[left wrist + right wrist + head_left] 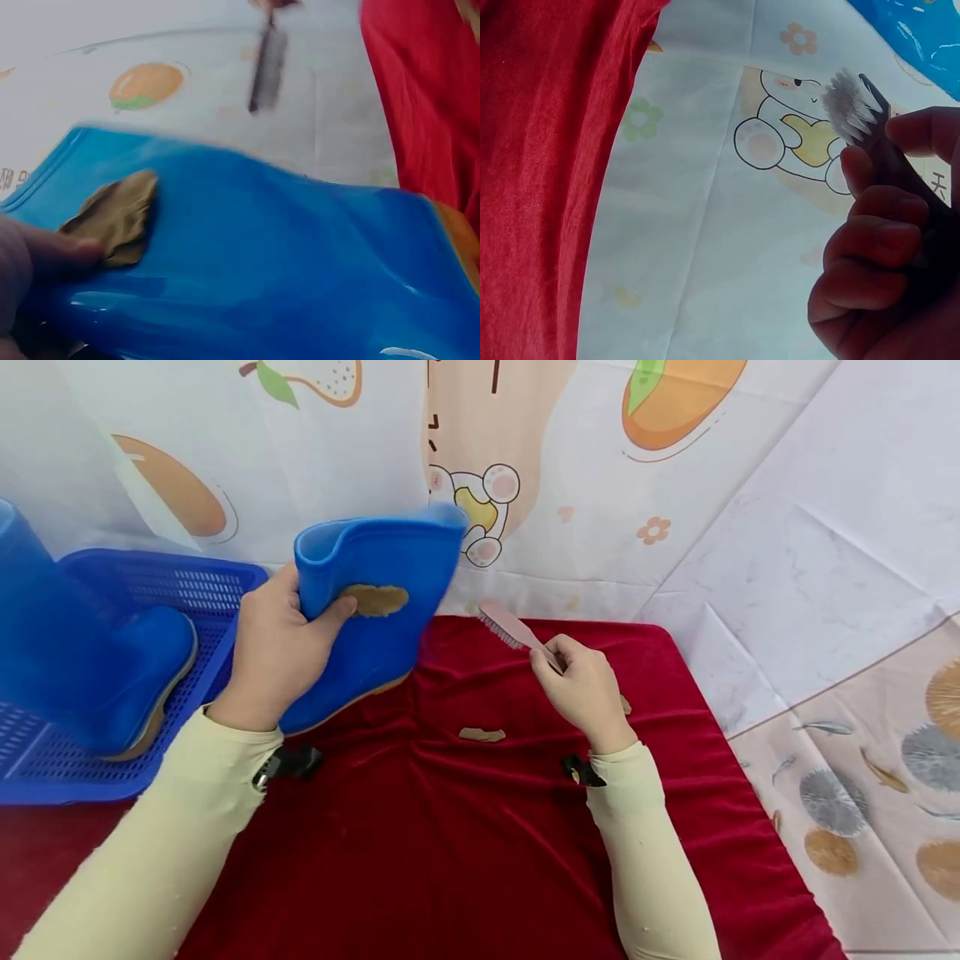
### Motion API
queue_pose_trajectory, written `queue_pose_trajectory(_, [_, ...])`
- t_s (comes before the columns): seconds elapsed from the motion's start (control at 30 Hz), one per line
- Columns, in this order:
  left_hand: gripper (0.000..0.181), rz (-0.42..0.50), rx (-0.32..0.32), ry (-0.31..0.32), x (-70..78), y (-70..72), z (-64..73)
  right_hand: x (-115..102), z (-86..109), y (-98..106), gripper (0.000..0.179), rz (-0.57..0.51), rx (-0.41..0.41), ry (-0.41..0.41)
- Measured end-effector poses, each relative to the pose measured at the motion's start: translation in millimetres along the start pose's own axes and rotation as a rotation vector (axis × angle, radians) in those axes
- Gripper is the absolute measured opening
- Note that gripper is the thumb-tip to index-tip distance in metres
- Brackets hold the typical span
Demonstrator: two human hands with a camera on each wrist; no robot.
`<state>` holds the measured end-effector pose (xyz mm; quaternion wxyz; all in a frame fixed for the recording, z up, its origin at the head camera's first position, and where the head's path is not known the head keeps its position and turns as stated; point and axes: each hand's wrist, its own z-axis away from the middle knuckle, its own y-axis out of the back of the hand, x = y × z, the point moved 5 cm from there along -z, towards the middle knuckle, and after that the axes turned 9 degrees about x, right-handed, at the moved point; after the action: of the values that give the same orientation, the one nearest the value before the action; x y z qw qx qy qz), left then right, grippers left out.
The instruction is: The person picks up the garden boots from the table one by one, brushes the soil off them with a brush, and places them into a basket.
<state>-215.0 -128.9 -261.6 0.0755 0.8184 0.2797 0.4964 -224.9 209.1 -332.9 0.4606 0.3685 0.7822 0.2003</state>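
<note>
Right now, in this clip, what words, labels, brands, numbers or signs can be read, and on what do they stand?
"天", most likely: one character on the printed wall cloth, right wrist view.
Dark brown marks on that cloth, head view: cut off, unreadable.
Dark characters on the cloth, left wrist view: too blurred to read.
Held blue boot, brush, blue basket: no readable text shows.

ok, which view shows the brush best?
Head: the brush is clear there, pink back and bristles both visible. Right wrist: bristles closer, but brush dark, right hand hiding some handle. Left wrist: only a blur.
</note>
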Motion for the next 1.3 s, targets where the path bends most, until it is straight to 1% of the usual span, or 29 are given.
queue_pose_trajectory(0.03, [0.037,-0.005,0.049,-0.032,-0.1,-2.3,0.5,1,-0.1,0,0.021,0.003,0.005,-0.001])
queue_pose_trajectory(0.07, [0.035,0.000,0.083,-0.059,-1.8,-5.7,1.3,2,-0.2,1,0.021,0.003,0.007,-0.004])
queue_pose_trajectory(0.1, [0.033,0.005,0.102,-0.076,-4.9,-10.4,2.6,2,-0.3,1,0.021,0.003,0.009,-0.006])
queue_pose_trajectory(0.17, [0.030,0.015,0.106,-0.084,-14.0,-20.8,6.5,4,-0.5,0,0.020,0.004,0.010,-0.010])
queue_pose_trajectory(0.23, [0.032,0.030,0.091,-0.056,-24.7,-30.9,10.7,5,-0.5,-2,0.020,0.001,0.015,-0.009])
queue_pose_trajectory(0.3, [0.038,0.052,0.066,-0.001,-34.2,-38.0,13.3,5,-0.8,-2,0.020,-0.007,0.034,0.003])
queue_pose_trajectory(0.37, [0.046,0.069,0.040,0.061,-44.0,-37.3,15.4,2,-1.4,-5,0.020,-0.021,0.055,0.022])
queue_pose_trajectory(0.43, [0.054,0.087,0.001,0.108,-50.4,-34.3,16.1,-1,-1.6,-7,0.019,-0.039,0.083,0.047])
queue_pose_trajectory(0.53, [0.061,0.128,-0.076,0.138,-56.4,-28.7,17.5,-4,-1.7,-8,0.018,-0.077,0.120,0.086])
queue_pose_trajectory(0.63, [0.062,0.200,-0.134,0.116,-58.3,-26.5,18.0,-6,-1.7,-9,0.017,-0.109,0.149,0.117])
queue_pose_trajectory(0.73, [0.060,0.284,-0.168,0.071,-58.4,-30.1,17.3,-5,-1.2,-9,0.015,-0.125,0.165,0.138])
queue_pose_trajectory(0.8, [0.057,0.322,-0.186,0.050,-59.1,-34.2,17.0,-5,-0.6,-10,0.013,-0.130,0.169,0.153])
queue_pose_trajectory(0.87, [0.056,0.337,-0.201,0.041,-57.9,-36.2,17.5,-6,0.7,-9,0.008,-0.145,0.173,0.176])
queue_pose_trajectory(0.93, [0.057,0.332,-0.210,0.053,-57.8,-36.6,17.8,-9,1.8,-9,0.005,-0.168,0.173,0.198])
queue_pose_trajectory(1.1, [0.059,0.329,-0.233,0.097,-57.1,-33.5,17.7,-27,4.1,-14,0.016,-0.212,0.143,0.264])
queue_pose_trajectory(1.23, [0.056,0.355,-0.246,0.099,-56.1,-36.2,17.9,-44,5.1,-16,0.018,-0.228,0.124,0.317])
queue_pose_trajectory(1.3, [0.056,0.373,-0.253,0.100,-55.4,-38.3,19.2,-50,7.2,-16,0.019,-0.237,0.137,0.333])
